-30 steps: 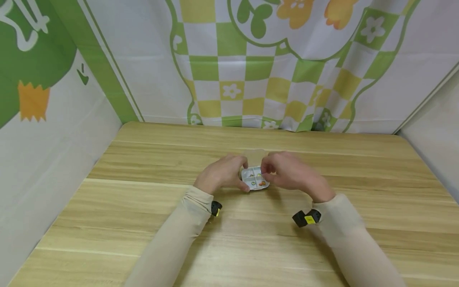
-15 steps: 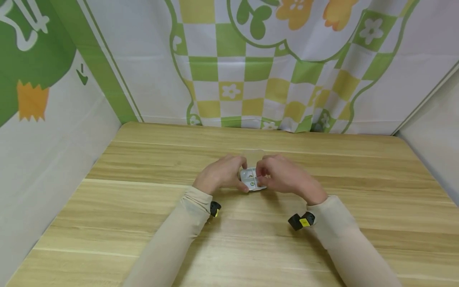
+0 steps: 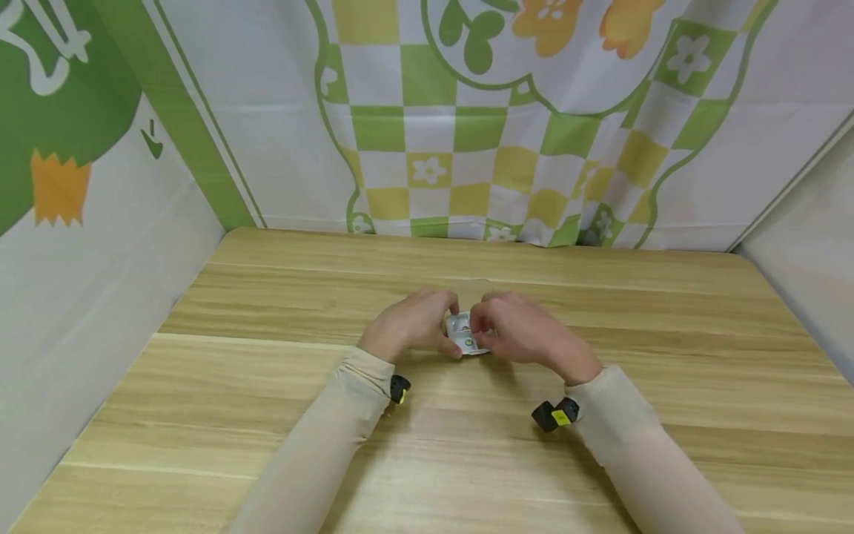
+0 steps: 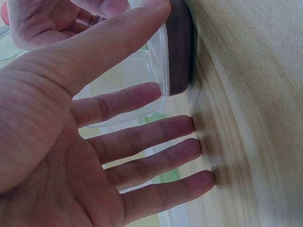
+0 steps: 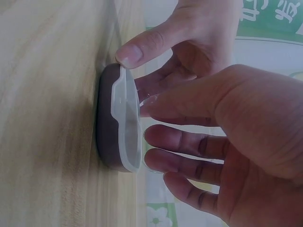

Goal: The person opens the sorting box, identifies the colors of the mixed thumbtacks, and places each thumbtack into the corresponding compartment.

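A small pill box (image 3: 476, 351), white inside and divided into compartments, sits on the table with its clear lid (image 3: 472, 284) tipped back. Its dark base (image 5: 108, 127) shows in the right wrist view. My left hand (image 3: 412, 320) holds the box at its left end, thumb on the near rim and index finger at the far corner. My right hand (image 3: 523, 326) reaches over the right compartments, thumb and index finger pinching a tiny shiny piece (image 5: 150, 97) whose kind is unclear. A small yellow-green round piece (image 3: 469, 342) lies in the near left compartment. The right compartments are mostly hidden.
The wood-grain table (image 3: 267, 415) stretches around both hands. A patterned green, yellow and white curtain (image 3: 480, 148) hangs behind its far edge, and white cloth walls (image 3: 133, 282) stand at the sides. Each wrist wears a black camera (image 3: 555, 414).
My right hand has shifted left and slightly down over the box, covering the right compartments and the orange pieces seen there before. The left hand and box have barely moved.
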A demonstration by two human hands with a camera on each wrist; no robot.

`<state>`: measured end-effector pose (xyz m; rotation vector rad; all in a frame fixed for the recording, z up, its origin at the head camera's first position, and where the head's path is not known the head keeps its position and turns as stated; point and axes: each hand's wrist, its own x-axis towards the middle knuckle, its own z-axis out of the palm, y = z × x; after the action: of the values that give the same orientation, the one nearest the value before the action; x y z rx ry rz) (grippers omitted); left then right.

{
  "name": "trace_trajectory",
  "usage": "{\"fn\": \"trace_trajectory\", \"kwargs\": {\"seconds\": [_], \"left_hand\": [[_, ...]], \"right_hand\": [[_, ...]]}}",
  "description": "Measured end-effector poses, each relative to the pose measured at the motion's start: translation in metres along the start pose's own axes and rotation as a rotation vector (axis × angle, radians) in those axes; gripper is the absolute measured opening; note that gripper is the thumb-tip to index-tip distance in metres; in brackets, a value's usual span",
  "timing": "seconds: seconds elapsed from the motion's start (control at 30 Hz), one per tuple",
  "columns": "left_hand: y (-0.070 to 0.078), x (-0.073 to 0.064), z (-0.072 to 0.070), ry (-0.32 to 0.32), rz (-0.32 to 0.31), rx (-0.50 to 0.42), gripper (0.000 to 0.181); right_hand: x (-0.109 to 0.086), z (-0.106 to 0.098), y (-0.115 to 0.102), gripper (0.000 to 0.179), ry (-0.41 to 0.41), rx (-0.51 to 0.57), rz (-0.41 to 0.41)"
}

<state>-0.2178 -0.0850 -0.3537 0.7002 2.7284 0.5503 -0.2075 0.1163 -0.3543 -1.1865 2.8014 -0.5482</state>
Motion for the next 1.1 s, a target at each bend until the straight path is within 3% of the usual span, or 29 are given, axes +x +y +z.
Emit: {"fn": "trace_trajectory", "kwargs": {"seconds": [1.1], "left_hand": [[-0.0003, -0.0008, -0.0007, -0.011, 0.003, -0.038, 0.061]], "right_hand": [[0.0033, 0.0072, -0.0030, 0.012, -0.014, -0.015, 0.024]]}}
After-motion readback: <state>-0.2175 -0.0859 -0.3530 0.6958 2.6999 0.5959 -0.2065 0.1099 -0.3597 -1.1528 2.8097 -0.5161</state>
